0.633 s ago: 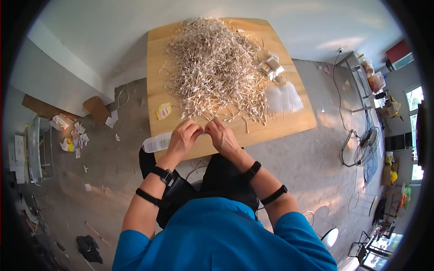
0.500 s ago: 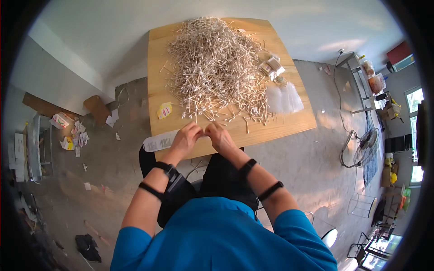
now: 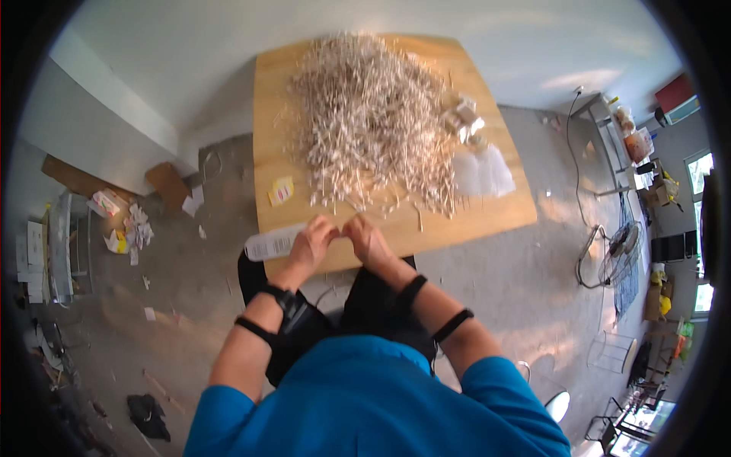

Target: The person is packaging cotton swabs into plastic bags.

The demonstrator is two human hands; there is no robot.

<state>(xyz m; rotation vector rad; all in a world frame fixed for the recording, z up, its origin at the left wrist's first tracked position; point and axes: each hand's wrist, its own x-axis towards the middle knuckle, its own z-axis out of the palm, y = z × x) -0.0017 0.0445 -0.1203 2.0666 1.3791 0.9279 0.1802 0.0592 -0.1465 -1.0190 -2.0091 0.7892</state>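
My left hand and my right hand meet over the near edge of the table, fingers pinched close together. Whatever lies between the fingertips is too small and blurred to make out. Just left of my left hand, a long white printed card or packet with rounded ends rests on the table edge. Beyond both hands spreads a large heap of cotton swabs, with loose ones strewn along its near side. A small yellow packet lies left of the heap.
The wooden table also bears clear plastic bags and small boxes on its right. A fan stands on the floor to the right. Paper scraps and cardboard lie to the left.
The whole view has shifted slightly and blurred. My hands stay close together at the table edge, and their fingertips have drawn a little nearer to each other.
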